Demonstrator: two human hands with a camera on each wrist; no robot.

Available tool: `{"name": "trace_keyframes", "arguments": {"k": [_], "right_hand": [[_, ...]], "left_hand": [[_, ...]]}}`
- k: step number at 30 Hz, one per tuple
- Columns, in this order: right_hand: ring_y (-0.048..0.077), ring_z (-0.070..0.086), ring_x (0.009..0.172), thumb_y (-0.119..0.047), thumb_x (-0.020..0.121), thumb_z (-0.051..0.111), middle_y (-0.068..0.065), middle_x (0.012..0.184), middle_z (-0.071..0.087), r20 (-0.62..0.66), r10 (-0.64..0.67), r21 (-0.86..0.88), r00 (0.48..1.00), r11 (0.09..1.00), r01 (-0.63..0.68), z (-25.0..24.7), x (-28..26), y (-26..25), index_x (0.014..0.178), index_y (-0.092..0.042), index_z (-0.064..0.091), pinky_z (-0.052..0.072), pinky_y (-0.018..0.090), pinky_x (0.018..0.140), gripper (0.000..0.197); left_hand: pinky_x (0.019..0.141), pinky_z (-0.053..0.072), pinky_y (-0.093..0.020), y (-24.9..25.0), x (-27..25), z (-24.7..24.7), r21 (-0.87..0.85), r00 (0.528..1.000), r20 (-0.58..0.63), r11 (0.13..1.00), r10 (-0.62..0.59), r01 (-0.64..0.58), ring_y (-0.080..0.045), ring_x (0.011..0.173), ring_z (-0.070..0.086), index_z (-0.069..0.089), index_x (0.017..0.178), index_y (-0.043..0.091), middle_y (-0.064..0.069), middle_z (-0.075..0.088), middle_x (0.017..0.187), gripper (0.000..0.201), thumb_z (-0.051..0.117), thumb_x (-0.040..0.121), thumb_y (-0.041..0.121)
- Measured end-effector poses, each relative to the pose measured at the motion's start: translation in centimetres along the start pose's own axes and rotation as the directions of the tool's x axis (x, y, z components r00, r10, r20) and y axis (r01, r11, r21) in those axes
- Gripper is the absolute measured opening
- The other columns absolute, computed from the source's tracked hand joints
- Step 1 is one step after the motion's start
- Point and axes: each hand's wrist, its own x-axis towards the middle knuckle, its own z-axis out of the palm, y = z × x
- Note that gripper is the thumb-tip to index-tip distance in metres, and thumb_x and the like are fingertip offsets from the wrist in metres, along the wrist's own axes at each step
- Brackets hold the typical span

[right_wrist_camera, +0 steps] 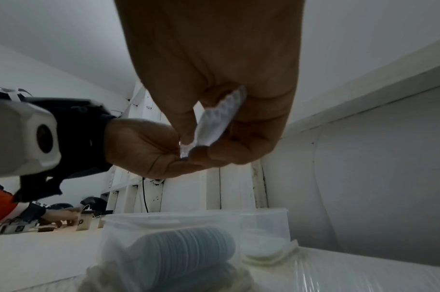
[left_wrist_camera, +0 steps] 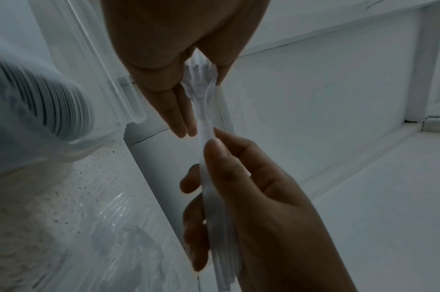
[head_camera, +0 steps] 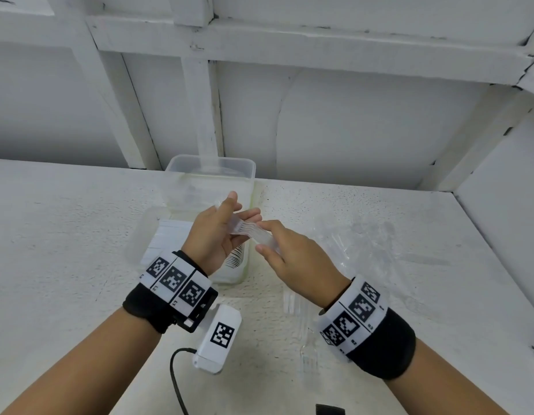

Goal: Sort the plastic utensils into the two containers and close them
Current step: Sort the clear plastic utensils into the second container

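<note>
Both hands hold one stack of clear plastic utensils (head_camera: 248, 232) in the air above the near container (head_camera: 238, 275). My left hand (head_camera: 241, 211) pinches the stack's head end (left_wrist_camera: 201, 79) between thumb and fingers (left_wrist_camera: 181, 118). My right hand (head_camera: 261, 236) grips the handle end (right_wrist_camera: 214, 120), thumb on one side and curled fingers (left_wrist_camera: 191, 179) on the other. The near container holds a row of stacked white spoons (right_wrist_camera: 184, 252) and white handles (head_camera: 170, 238). The far container (head_camera: 210, 172) stands open behind it, looking nearly empty.
Crumpled clear plastic wrap (head_camera: 367, 244) lies on the table to the right. A few loose clear utensils (head_camera: 298, 307) lie near my right wrist. A white tagged device (head_camera: 218, 339) with a black cable sits below my left wrist. A white framed wall backs the table.
</note>
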Motion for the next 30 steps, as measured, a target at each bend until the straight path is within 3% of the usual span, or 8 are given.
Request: {"name": "trace_keyframes", "arguments": {"k": [6,9,13,17,22,24,27,30], "right_hand": [[0.024,0.06,0.093,-0.04,0.099,0.031,0.002,0.11,0.061,0.003,-0.058,-0.229,0.998,0.972,0.057,-1.2,3.6,0.1,0.141,-0.03,0.028,0.048,0.036,0.073,0.043],[0.025,0.059,0.102,-0.037,0.099,0.034,0.003,0.119,0.06,0.027,-0.073,-0.18,0.997,0.981,0.076,-2.5,6.2,-0.1,0.14,-0.028,0.033,0.046,0.036,0.08,0.042],[0.025,0.054,0.115,-0.033,0.098,0.04,0.005,0.128,0.059,0.058,-0.065,-0.058,0.996,0.996,0.069,-4.3,11.1,0.1,0.138,-0.023,0.04,0.042,0.034,0.089,0.041],[0.025,0.052,0.118,-0.032,0.099,0.039,0.006,0.133,0.054,0.167,-0.001,-0.081,0.986,0.997,0.015,-4.0,17.0,0.7,0.139,-0.021,0.04,0.037,0.026,0.087,0.041],[0.029,0.052,0.114,-0.033,0.099,0.039,0.011,0.13,0.053,0.315,0.098,-0.259,0.944,0.966,-0.014,-0.1,23.7,1.1,0.134,-0.013,0.039,0.039,0.03,0.086,0.04],[0.031,0.055,0.108,-0.034,0.098,0.04,0.013,0.124,0.056,0.337,0.123,-0.298,0.934,0.954,-0.018,1.7,25.5,1.5,0.128,-0.009,0.04,0.044,0.036,0.091,0.039],[0.031,0.057,0.104,-0.034,0.098,0.039,0.011,0.118,0.057,0.359,0.135,-0.349,0.923,0.937,-0.001,3.4,27.0,2.1,0.125,-0.007,0.041,0.045,0.038,0.089,0.038],[0.031,0.058,0.1,-0.035,0.098,0.04,0.011,0.115,0.059,0.373,0.127,-0.388,0.919,0.921,0.03,4.9,27.8,2.7,0.122,-0.009,0.042,0.047,0.04,0.088,0.036]], "left_hand": [[0.066,0.058,-0.027,2.0,2.3,-0.4,-0.012,1.0,-0.032,1.0,0.001,-0.001,-0.02,0.071,0.07,0.05,0.093,0.009,-0.013,0.072,0.086,0.027,0.048,0.095,0.036],[0.069,0.057,-0.03,4.3,3.5,-1.1,0.206,0.998,-0.052,0.978,-0.025,0.035,-0.021,0.071,0.068,0.054,0.094,0.01,-0.012,0.067,0.081,0.038,0.04,0.095,0.045],[0.065,0.051,-0.03,8.7,6.1,-3.1,0.517,0.993,-0.118,0.852,-0.027,0.085,-0.02,0.066,0.06,0.054,0.095,0.01,-0.011,0.065,0.081,0.05,0.029,0.096,0.053],[0.069,0.052,-0.032,12.2,9.8,-6.9,0.817,0.977,-0.192,0.567,0.097,0.104,-0.02,0.073,0.06,0.056,0.108,0.006,-0.006,0.064,0.087,0.038,0.042,0.097,0.04],[0.086,0.052,-0.038,13.0,13.2,-9.6,0.947,0.961,-0.271,0.198,0.06,0.254,-0.03,0.094,0.062,0.058,0.111,-0.005,-0.017,0.064,0.106,0.034,0.047,0.096,0.024],[0.084,0.051,-0.038,12.5,14.0,-10.3,0.937,0.953,-0.302,0.19,0.024,0.292,-0.029,0.084,0.061,0.058,0.109,-0.008,-0.016,0.063,0.1,0.032,0.049,0.095,0.019],[0.078,0.052,-0.039,11.8,15.1,-11.0,0.895,0.935,-0.352,0.28,-0.036,0.348,-0.025,0.067,0.058,0.057,0.106,-0.01,-0.014,0.061,0.084,0.025,0.049,0.095,0.011],[0.078,0.053,-0.04,11.4,15.6,-11.4,0.879,0.929,-0.367,0.307,-0.048,0.363,-0.03,0.075,0.062,0.058,0.107,-0.013,-0.021,0.066,0.089,0.024,0.05,0.093,0.005]]}}
